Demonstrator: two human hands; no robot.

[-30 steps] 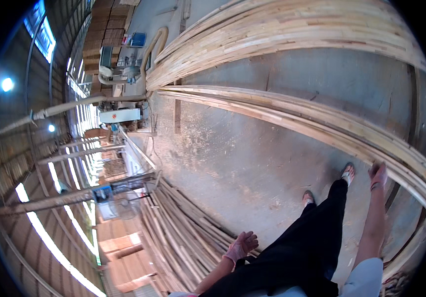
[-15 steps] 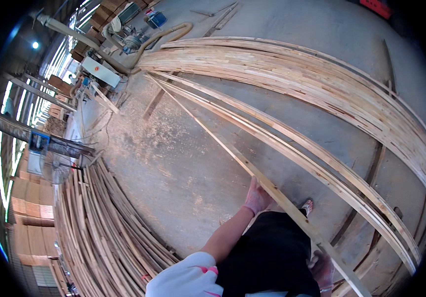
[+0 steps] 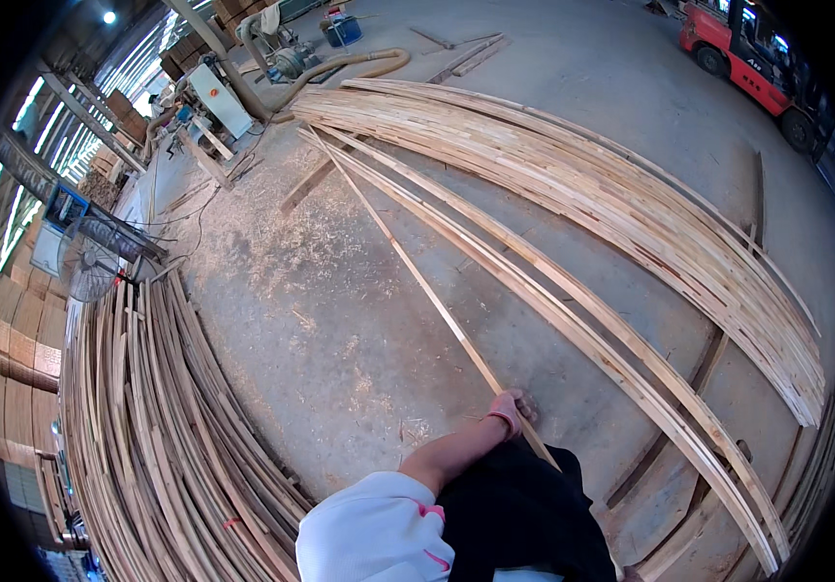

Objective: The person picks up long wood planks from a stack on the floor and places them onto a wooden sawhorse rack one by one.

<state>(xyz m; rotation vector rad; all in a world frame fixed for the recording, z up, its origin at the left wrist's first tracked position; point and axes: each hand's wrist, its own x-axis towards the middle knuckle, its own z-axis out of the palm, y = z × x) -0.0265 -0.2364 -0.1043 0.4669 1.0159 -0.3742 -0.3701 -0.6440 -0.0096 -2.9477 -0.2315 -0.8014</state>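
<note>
A long, narrow wooden strip runs from the far stack down toward my body. My left hand, in a pale pinkish glove, is wrapped over it just in front of my dark clothing. Below that hand the strip passes behind the clothing. Only a small reddish bit of what seems to be my right hand shows at the lower edge, its fingers hidden. To the right of the held strip, a few long strips lie side by side, their far ends meeting near the held strip's far end.
A wide layer of pale strips lies beyond, on dark wooden bearers. Darker strips are heaped at the left beside a fan. Sawdust covers the floor. A machine with a hose and a red forklift stand farther back.
My left hand has turned over and now wraps the strip from above. The strip has tilted steeper and lower. My right hand has mostly dropped out of sight. The view has shifted, bringing in the forklift.
</note>
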